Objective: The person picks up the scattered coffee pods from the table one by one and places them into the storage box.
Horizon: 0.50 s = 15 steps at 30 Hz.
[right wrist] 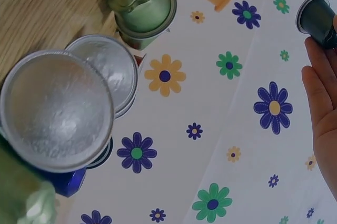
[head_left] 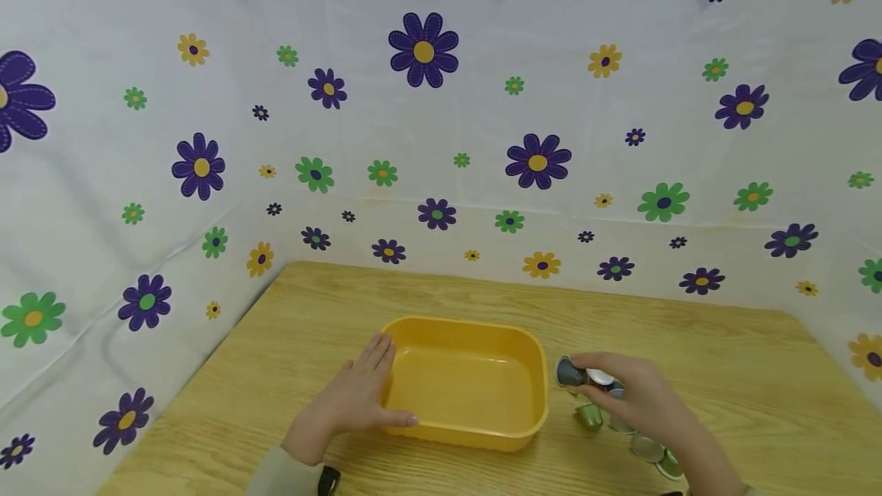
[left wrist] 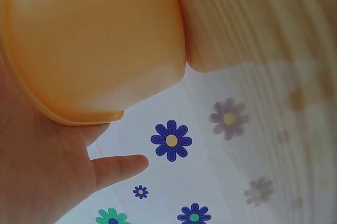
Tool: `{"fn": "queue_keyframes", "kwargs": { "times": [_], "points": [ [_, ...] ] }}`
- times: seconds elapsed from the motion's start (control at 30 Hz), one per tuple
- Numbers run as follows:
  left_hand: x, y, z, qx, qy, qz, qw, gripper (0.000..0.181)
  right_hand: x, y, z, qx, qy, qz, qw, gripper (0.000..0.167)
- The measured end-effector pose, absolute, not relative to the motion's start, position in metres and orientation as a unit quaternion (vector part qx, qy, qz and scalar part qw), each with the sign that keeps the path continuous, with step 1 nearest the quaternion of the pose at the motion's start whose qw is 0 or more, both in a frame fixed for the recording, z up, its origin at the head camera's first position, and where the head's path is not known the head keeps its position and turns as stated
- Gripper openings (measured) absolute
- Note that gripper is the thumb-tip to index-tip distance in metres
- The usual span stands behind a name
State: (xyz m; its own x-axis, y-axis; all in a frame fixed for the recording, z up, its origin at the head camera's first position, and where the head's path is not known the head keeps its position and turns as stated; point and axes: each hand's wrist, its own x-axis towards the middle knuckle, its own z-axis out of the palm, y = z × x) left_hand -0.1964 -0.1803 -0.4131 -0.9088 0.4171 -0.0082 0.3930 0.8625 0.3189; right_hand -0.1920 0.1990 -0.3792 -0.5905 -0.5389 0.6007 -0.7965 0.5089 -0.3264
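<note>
A yellow rectangular plastic basin (head_left: 462, 393) stands on the table with nothing inside it. My left hand (head_left: 353, 396) rests against its left side, fingers straight along the rim and thumb over the front edge. To the right of the basin, my right hand (head_left: 641, 389) pinches a dark coffee capsule (head_left: 569, 372) between thumb and fingertips, above the table. In the right wrist view that dark capsule (right wrist: 317, 19) shows at the right edge. Under the hand lie several more capsules, including a green capsule (head_left: 589, 416) and a silver-lidded capsule (head_left: 648, 448). The hand partly hides them.
The basin sits on a wooden table (head_left: 372, 289). Behind and to the left hangs a white sheet printed with flowers (head_left: 455, 121). In the right wrist view, foil lids (right wrist: 58, 110) of several capsules crowd the left side.
</note>
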Motion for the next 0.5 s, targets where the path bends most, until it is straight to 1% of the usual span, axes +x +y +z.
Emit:
{"fn": "queue_keyframes", "kwargs": {
  "times": [0.23,0.5],
  "points": [
    [-0.195,-0.180,-0.413,0.205,0.965,0.157,0.040,0.108,-0.194,0.183,-0.374,0.426,-0.818,0.336,0.190,0.034],
    [-0.196,-0.179,-0.411,0.208,0.964,0.161,0.043,0.107,-0.199,0.167,-0.374,0.426,-0.826,0.329,0.170,0.031]
  ]
}}
